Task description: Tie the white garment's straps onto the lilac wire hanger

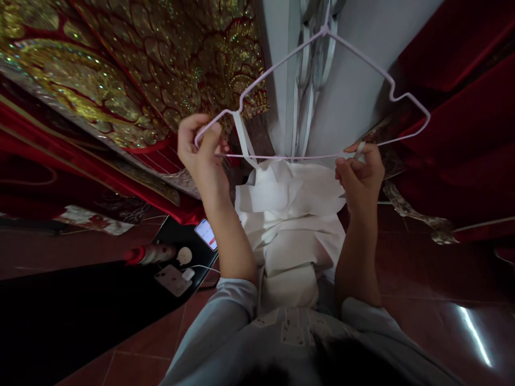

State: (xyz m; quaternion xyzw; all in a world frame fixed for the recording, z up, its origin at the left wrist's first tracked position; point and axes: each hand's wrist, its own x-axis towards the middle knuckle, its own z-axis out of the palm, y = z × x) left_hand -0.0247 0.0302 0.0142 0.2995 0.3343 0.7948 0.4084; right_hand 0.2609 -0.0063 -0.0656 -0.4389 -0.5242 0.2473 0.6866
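Lilac hanger [298, 158] stretched crosswise, apex upward; I saw left grip [197, 153] clamping its end, right grip [364, 174] a strap [360, 149].

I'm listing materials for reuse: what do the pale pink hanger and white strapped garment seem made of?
Pale pink hanger: probably plastic-coated wire, satin finish; slender, smooth, evenly coloured bends. White strapped garment: matte cloth, judging by loose folds; fibre unclear.
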